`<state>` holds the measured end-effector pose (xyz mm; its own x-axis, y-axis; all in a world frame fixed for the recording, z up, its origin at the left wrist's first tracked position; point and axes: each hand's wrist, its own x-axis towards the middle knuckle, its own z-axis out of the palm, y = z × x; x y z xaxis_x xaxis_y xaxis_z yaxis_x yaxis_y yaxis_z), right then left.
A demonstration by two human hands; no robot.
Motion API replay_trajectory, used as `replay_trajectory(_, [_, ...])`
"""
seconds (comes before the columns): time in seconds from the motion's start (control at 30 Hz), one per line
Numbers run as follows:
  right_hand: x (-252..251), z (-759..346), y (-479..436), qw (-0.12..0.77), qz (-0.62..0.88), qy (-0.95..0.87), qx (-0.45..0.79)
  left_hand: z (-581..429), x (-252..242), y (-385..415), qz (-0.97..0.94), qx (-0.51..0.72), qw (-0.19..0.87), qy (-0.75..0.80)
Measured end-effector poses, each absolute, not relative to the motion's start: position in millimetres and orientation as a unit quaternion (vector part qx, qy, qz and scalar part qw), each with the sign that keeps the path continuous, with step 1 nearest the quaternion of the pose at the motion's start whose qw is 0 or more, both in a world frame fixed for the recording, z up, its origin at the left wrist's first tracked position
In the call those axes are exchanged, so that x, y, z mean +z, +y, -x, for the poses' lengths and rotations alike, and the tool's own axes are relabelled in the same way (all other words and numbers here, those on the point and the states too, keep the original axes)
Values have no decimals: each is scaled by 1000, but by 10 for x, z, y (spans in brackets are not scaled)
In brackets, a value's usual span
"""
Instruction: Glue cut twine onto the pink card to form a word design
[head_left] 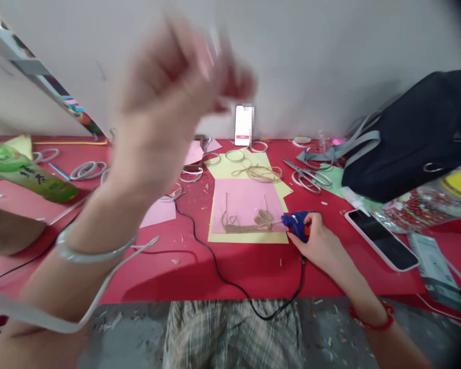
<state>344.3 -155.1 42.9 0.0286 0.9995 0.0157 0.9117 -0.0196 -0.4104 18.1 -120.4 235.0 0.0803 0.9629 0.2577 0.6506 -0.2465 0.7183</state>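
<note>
My left hand (176, 87) is raised close to the camera, in front of the wall. Its fingers look bent, but motion blur hides whether they hold anything. My right hand (320, 243) is closed on the handle of a small blue glue gun (295, 222) at the table. The gun's nozzle points left, over the lower right of a pink sheet (246, 200). Brown twine (241, 228) forms a shape along the lower part of that sheet. Yellow paper (249, 238) lies beneath it. Behind is a loose coil of twine (263, 173).
Scissors (309, 177), a dark bag (411, 136) and a phone (382, 240) are on the right. Another phone (243, 125) stands against the wall. A green bottle (34, 177) lies at left near white coils (88, 170). The gun's black cord (218, 271) dips over the table's front edge.
</note>
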Motion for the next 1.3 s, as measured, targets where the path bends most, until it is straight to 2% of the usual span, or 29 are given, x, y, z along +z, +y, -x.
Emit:
replay_trajectory(0.03, [436,-3473,-1551,181,700,-674,152,-215,2210,-1152,-731,411,246,487])
replay_trajectory(0.07, [439,-3510,-1562,211,703,-659,165,-219,2011,-1085,-762,398,278,429])
replay_trajectory(0.2, [496,-3640,-1666,394,665,-591,231,-9,963,-804,-815,250,302,427])
replay_trajectory(0.27, [586,-3624,-1684,479,608,-563,291,113,564,-740,-838,198,267,433])
replay_trajectory(0.33, [704,-3532,-1627,513,550,-545,370,170,354,-739,-861,165,196,440])
replay_trajectory(0.47, [886,-3198,-1322,470,438,-524,559,162,305,-792,-856,144,102,486])
replay_trajectory(0.63, [848,-2879,-1047,397,355,-449,717,242,291,-771,-791,229,180,539])
replay_trajectory(0.83, [708,-2869,-1123,355,338,-453,745,320,138,-742,-749,310,232,538])
replay_trajectory(1.3, [527,-2757,-1199,298,364,-469,748,234,258,-850,-781,254,250,513])
